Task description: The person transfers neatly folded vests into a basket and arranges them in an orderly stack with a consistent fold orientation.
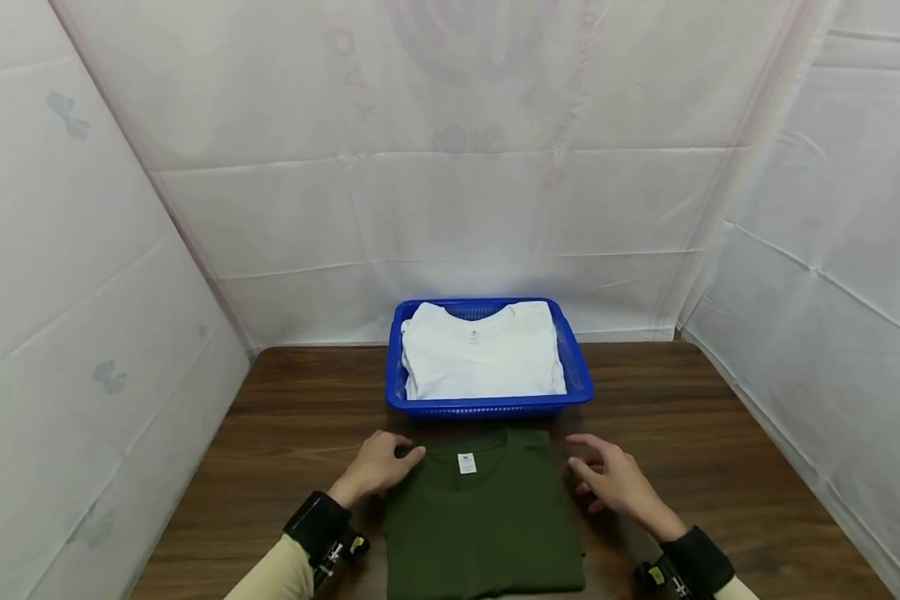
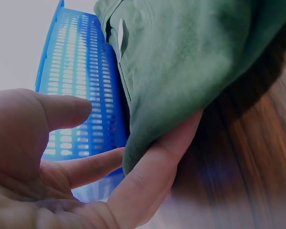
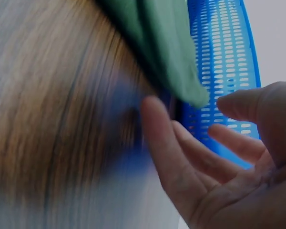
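A folded dark green T-shirt (image 1: 483, 517) lies on the table, its neckline with a white tag (image 1: 467, 463) facing the basket. At its upper left corner is my left hand (image 1: 381, 463). In the left wrist view some fingers (image 2: 148, 179) reach beneath the shirt's edge, while the thumb (image 2: 69, 112) stands apart from the cloth. My right hand (image 1: 607, 477) is just right of the upper right corner, fingers loosely bent and spread. The right wrist view shows the shirt's corner (image 3: 193, 93) close to its thumb and fingertips, with nothing held between them.
Behind the shirt stands a blue plastic basket (image 1: 487, 408) with perforated sides, holding folded white shirts (image 1: 483, 358). It is near the back edge of the brown wooden table (image 1: 300, 417). White sheeting (image 1: 450, 217) hangs behind the table and on both sides.
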`<state>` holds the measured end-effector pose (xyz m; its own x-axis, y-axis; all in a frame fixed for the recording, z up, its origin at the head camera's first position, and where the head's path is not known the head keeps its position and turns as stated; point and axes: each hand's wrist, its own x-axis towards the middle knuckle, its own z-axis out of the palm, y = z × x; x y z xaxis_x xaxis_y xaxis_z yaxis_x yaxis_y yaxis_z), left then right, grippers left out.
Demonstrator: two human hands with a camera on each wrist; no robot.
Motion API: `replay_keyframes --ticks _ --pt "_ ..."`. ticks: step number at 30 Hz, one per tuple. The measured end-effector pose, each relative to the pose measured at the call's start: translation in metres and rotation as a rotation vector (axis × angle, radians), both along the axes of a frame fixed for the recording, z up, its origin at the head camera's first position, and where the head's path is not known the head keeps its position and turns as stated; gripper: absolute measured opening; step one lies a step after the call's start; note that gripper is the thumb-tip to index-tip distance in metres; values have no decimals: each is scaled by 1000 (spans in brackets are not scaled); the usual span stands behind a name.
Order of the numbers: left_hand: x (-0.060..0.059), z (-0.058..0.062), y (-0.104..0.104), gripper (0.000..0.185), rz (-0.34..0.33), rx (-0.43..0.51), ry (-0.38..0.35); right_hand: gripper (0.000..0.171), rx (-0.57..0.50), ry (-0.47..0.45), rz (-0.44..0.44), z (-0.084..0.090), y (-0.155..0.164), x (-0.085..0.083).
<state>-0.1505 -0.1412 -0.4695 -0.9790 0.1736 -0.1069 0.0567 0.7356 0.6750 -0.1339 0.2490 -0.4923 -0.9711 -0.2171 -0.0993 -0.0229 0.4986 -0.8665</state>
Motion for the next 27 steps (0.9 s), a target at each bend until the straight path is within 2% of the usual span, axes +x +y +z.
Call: replay_keyframes --ticks 5,11,16,21,27 --pt "-4 -2 11 44 -13 51 -8 43 38 9 -70 2 -5 2" --pt "-8 -2 22 43 -20 81 -12 45 94 40 -66 -2 -11 -1" --pt "-10 -2 28 44 -27 98 -2 52 161 114 -69 -4 -14 -3" --pt "-8 -6 30 45 -33 152 -9 61 196 143 -66 -6 -15 -5" --pt "-6 -11 25 51 -24 216 -5 61 200 134 -75 -8 -13 -5"
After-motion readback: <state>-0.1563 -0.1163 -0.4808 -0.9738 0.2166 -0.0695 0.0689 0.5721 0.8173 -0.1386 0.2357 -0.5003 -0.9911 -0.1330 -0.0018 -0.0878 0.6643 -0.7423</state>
